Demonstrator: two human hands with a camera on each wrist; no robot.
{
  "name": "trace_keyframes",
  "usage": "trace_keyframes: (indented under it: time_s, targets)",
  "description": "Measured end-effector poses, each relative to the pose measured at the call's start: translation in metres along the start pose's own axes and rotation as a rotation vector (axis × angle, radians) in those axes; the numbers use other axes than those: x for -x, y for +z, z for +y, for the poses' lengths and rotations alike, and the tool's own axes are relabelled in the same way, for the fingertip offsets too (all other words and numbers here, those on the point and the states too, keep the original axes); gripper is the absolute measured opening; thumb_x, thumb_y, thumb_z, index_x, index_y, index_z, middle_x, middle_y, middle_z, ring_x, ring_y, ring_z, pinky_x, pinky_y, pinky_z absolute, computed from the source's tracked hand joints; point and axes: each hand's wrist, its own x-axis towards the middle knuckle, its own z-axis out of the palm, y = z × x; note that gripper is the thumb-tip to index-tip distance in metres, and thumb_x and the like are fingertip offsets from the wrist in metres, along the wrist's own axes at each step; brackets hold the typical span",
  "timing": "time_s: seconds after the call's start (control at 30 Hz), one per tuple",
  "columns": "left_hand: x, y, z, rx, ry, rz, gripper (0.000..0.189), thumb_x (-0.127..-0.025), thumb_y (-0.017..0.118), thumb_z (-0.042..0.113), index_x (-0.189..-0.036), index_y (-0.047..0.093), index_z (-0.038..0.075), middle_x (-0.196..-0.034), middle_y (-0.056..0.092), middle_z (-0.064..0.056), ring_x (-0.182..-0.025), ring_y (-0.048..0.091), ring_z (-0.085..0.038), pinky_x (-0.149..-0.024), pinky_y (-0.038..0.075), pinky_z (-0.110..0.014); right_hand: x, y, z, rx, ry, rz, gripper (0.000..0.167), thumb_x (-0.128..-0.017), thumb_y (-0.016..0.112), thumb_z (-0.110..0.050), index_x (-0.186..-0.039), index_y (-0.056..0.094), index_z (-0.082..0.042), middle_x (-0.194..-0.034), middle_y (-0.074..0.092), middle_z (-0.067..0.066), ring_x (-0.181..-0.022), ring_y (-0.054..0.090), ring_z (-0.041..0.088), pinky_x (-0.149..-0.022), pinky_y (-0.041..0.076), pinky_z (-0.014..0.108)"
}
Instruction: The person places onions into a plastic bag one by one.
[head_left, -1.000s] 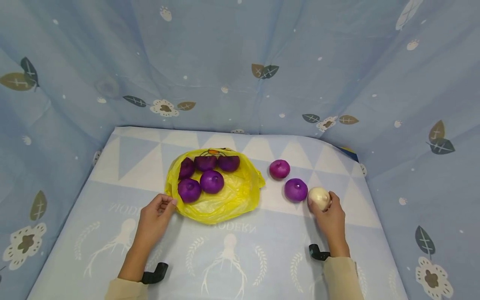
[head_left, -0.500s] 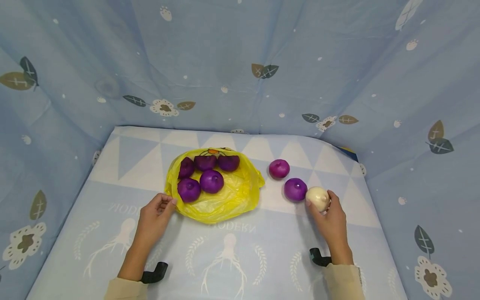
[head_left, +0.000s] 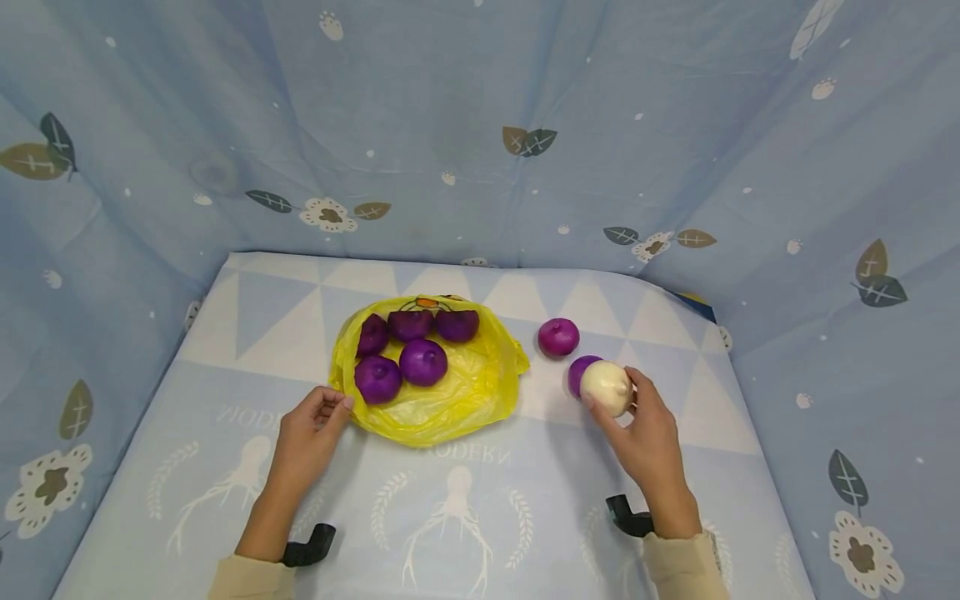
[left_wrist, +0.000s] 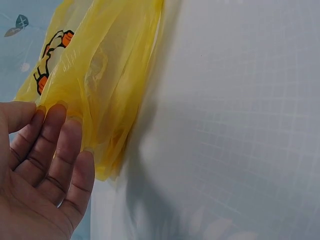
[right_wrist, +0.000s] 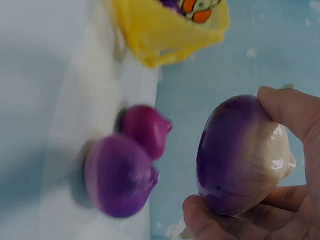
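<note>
My right hand [head_left: 651,442] grips a shiny onion [right_wrist: 242,155], cream toward its tip and purple on the other side, lifted off the table. In the head view it partly covers a purple onion [head_left: 579,373]. Just behind lies a smaller magenta onion [head_left: 558,338]. At the left, my left hand [head_left: 309,433] pinches the near rim of a yellow plastic bag [head_left: 457,408] between thumb and fingers. Several purple onions [head_left: 423,363] sit inside the bag, its mouth facing up. A cartoon print [left_wrist: 52,60] shows on the bag in the left wrist view.
A patterned cloth [head_left: 457,533] covers the table. Blue curtains [head_left: 450,125] with leaf prints hang round its back and sides. Black wrist mounts [head_left: 311,546] protrude from both forearms. Something dark blue and yellow [head_left: 697,307] pokes out at the back right corner.
My right hand has raised the cream and purple onion from the table and moved it left, in front of the purple onion. The left hand and the bag stay as they were.
</note>
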Motion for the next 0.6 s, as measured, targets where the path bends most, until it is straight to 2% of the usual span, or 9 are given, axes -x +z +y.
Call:
trace_keyframes:
  time_s: [0.23,0.4,0.6]
  targets:
    - [0.000,0.000,0.000,0.002,-0.007,0.006,0.026,-0.106,0.065,0.034,-0.106,0.067,0.008,-0.095,0.069,-0.005,-0.086,0.061,-0.017,-0.071,0.048,-0.016,-0.003,0.016,-0.032,-0.045,-0.111,-0.135,0.078,-0.088,0.086,-0.037,-0.145,0.049,0.001,-0.130,0.063,0.018,-0.109,0.066,0.032,-0.092,0.058,0.051]
    - [0.001,-0.001,0.000,0.003,0.000,0.013,0.026,-0.106,0.065,0.033,-0.106,0.067,0.007,-0.095,0.069,-0.006,-0.086,0.061,-0.017,-0.071,0.048,-0.016,-0.005,0.026,-0.047,-0.041,-0.177,-0.173,0.083,-0.088,0.086,-0.039,-0.149,0.046,0.001,-0.134,0.063,0.016,-0.106,0.065,0.028,-0.092,0.058,0.049]
    - [0.002,-0.001,0.001,0.009,0.012,0.021,0.023,-0.106,0.066,0.031,-0.105,0.067,0.007,-0.094,0.070,-0.006,-0.085,0.061,-0.016,-0.070,0.048,-0.017,-0.010,0.037,-0.062,-0.028,-0.321,-0.203,0.078,-0.087,0.088,-0.035,-0.147,0.051,-0.002,-0.135,0.063,0.013,-0.110,0.064,0.026,-0.094,0.057,0.046]
